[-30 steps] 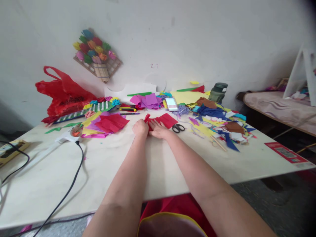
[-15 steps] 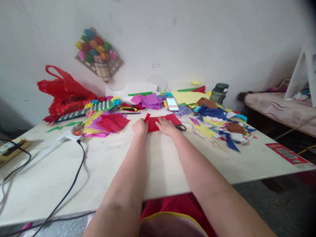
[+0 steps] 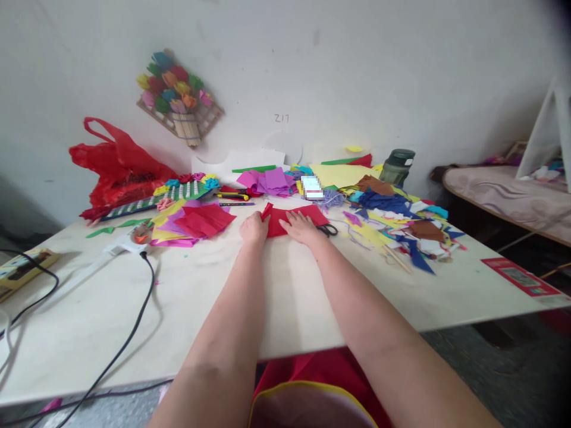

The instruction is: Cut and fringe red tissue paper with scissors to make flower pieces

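A sheet of red crepe paper (image 3: pixel 277 224) lies on the white table between my hands. At its left edge my left hand (image 3: pixel 254 228) is closed on the paper, where a narrow strip is turned up. My right hand (image 3: pixel 301 226) rests flat on the sheet with fingers spread, pressing it to the table. Just right of that hand, the black handles of a pair of scissors (image 3: pixel 329 229) show; the rest is hidden under the paper and hand.
Stacked coloured paper (image 3: pixel 203 220) lies to the left, near a glue gun (image 3: pixel 134 239) with a black cord. Paper scraps (image 3: pixel 414 229) cover the right side. Behind are a utility knife (image 3: pixel 232 195), a phone (image 3: pixel 311 187), a green bottle (image 3: pixel 396 167) and a red plastic bag (image 3: pixel 120 166).
Almost nothing differs. My left hand keeps hold of the paper's left edge and my right hand stays flat on it; the view has shifted very slightly.
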A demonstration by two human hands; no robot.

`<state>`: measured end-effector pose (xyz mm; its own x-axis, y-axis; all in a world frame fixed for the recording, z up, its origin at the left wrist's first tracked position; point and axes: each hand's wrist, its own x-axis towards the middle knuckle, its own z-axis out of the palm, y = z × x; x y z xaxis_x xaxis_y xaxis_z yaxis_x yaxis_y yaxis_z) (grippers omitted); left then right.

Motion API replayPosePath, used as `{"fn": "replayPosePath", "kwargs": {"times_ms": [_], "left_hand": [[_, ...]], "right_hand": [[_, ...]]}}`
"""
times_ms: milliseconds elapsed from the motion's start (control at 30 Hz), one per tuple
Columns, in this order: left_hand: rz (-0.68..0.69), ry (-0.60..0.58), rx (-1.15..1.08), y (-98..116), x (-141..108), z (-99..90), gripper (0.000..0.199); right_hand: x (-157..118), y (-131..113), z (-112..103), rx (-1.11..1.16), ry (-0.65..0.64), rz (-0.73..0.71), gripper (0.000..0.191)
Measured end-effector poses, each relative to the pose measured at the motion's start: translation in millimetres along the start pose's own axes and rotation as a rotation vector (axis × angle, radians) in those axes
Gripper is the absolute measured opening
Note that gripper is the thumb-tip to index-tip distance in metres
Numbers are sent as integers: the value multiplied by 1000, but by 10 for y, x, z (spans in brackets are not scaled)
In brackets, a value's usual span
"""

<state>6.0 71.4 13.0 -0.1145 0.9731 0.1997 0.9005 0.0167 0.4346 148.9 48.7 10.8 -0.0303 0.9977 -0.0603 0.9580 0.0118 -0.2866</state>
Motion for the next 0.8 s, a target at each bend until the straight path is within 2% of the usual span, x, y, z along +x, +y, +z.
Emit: {"fn": "replayPosePath", "kwargs": {"times_ms": [267,800], "left_hand": [[-4,-14,2,-1,-18,-16,32],[-24,-3,-124,-41,7,-17,32]], "right_hand": [[-4,-49,47,-57,-12,23,87],[23,-35,54,-86,-40,16,82]]}}
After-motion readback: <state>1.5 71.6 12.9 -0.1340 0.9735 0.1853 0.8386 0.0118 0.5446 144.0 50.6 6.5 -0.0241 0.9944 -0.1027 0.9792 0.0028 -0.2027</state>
